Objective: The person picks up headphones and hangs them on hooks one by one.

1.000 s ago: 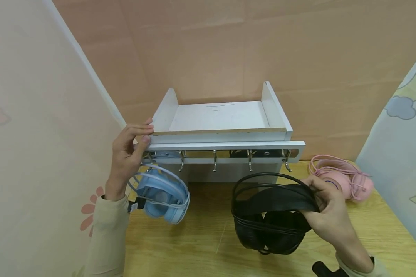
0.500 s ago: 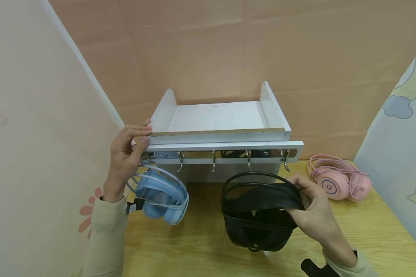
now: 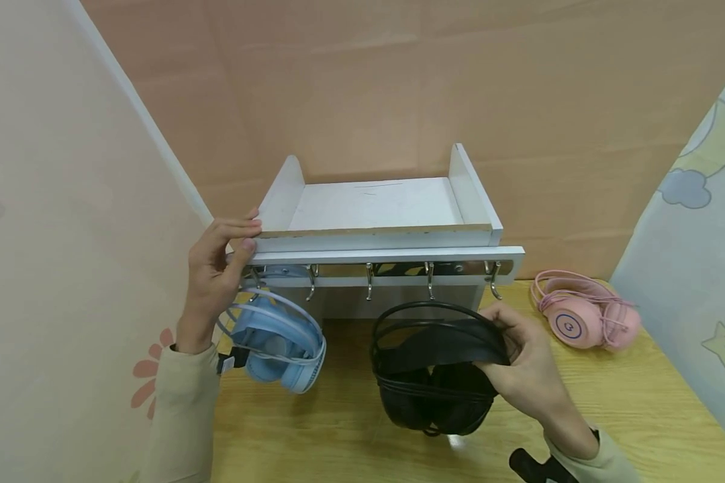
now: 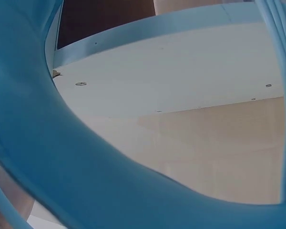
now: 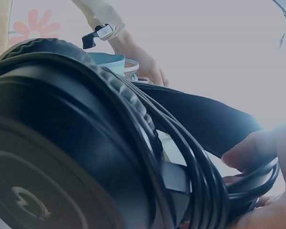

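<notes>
In the head view, black over-ear headphones (image 3: 435,352) hang in the air before the white hook rack (image 3: 387,255), below its metal hooks. My right hand (image 3: 522,365) pinches the right side of their headband, thumb and fingers on either side. The right wrist view shows a large ear cup (image 5: 62,143) and a cable wound around it. My left hand (image 3: 214,268) grips the rack's left end, fingers over the top and thumb at the front. Just beneath it, light-blue headphones (image 3: 278,335) hang at the leftmost hook; their blue band (image 4: 109,176) fills much of the left wrist view.
Pink headphones (image 3: 580,322) with a wound cable lie on the wooden table (image 3: 634,402) at the right. Above the hooks is the rack's white shelf (image 3: 374,204) with raised sides. A pale wall panel (image 3: 66,235) stands close on the left.
My right hand has carried the black headphones leftward, toward the middle of the rack. My left hand keeps its place on the rack's left end, and the blue headphones still hang there.
</notes>
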`<state>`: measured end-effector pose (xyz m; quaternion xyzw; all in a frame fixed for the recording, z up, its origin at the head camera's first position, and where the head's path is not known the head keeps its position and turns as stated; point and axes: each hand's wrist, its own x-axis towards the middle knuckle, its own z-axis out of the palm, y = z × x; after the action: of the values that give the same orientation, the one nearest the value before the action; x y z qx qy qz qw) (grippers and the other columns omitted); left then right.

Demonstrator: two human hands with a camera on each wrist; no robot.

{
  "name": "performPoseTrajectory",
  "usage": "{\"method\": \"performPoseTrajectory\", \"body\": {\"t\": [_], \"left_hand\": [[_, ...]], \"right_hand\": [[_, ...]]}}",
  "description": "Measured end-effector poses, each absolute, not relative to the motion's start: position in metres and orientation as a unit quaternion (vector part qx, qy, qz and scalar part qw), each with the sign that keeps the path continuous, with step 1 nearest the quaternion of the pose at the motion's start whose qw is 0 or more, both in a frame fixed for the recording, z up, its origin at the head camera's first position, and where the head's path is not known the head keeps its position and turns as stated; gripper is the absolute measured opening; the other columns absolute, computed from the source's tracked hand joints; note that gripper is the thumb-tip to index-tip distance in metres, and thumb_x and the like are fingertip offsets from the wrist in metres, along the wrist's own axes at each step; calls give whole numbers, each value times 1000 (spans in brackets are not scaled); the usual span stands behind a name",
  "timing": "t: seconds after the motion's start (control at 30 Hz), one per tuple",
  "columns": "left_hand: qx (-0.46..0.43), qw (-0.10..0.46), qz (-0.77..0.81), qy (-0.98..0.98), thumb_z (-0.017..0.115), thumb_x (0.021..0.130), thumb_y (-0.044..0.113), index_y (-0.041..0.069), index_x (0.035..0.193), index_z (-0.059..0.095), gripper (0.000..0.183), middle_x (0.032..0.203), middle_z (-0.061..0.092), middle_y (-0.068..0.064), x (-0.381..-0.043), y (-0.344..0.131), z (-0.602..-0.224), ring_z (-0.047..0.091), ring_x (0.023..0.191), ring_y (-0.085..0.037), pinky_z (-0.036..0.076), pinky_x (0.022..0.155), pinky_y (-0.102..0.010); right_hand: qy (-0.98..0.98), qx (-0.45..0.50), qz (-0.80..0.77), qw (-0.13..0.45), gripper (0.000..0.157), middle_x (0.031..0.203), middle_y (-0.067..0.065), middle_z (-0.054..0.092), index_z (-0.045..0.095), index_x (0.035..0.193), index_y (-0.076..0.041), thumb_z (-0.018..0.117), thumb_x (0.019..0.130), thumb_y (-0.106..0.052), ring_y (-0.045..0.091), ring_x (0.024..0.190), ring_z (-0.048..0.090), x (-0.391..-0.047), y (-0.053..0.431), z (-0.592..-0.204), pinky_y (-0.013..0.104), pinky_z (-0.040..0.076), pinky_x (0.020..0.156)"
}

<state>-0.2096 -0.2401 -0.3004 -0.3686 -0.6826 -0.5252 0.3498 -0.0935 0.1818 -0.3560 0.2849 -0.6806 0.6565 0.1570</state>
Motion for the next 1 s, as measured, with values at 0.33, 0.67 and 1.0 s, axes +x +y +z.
{"method": "performPoseTrajectory", "body": {"t": [0.33, 0.67, 1.0], "left_hand": [[-365, 350, -522, -687, 63, 100, -9, -17, 109, 69, 14, 116, 73, -5, -210, -240, -301, 67, 133, -31, 49, 122, -43], [-376, 350, -520, -682, 64, 99, -9, -18, 109, 69, 14, 117, 73, -8, -212, -240, -301, 67, 132, -31, 50, 121, -43], [-366, 351, -519, -688, 64, 101, -6, -16, 109, 70, 14, 116, 73, -8, -210, -239, -300, 67, 132, -32, 51, 121, -41]], "right_hand": [[-680, 291, 655, 155, 36, 91, -5, 68, 62, 101, 5, 61, 77, 32, 8, 76, 62, -94, 170, -354, 17, 56, 68], [-673, 294, 659, 161, 35, 88, -1, 66, 61, 98, 4, 60, 76, 31, 10, 75, 61, -97, 162, -354, 18, 55, 68], [-681, 272, 661, 160, 31, 88, -1, 66, 61, 97, 2, 60, 79, 27, 10, 75, 60, -104, 155, -358, 19, 54, 67]]}}
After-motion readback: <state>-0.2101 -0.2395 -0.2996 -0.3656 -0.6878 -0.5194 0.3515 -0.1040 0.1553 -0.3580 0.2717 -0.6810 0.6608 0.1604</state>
